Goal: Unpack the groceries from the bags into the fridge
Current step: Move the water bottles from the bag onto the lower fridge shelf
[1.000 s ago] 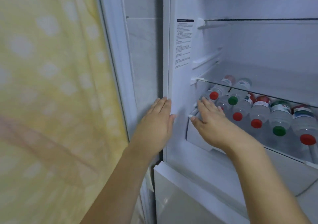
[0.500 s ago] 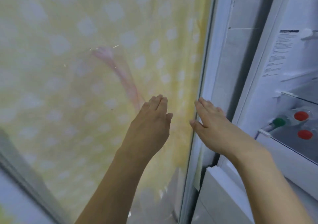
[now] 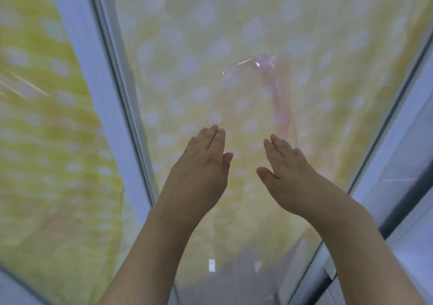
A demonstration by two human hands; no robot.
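**Both hands free, fridge almost out of frame**

Left hand (image 3: 199, 171) and right hand (image 3: 288, 173) are held out side by side at centre frame, fingers straight and close together, nothing gripped in either. Behind them a yellow spotted curtain (image 3: 187, 46) is seen through a glass pane; whether the fingertips touch the glass can't be told. A pale window frame (image 3: 77, 54) runs diagonally thru the upper left. A pink strip under clear tape (image 3: 269, 70) sits on the pane, upper centre-right.

Only a white edge, prob. the fridge (image 3: 412, 187), is seen at the right border; its inside isn't shown. No bags or groceries are in view.

Judged step: next item to be fetched. To do it well, the bags should be located first, then one item taken w/ a firm grip. The fridge should be kept within reach at the right.
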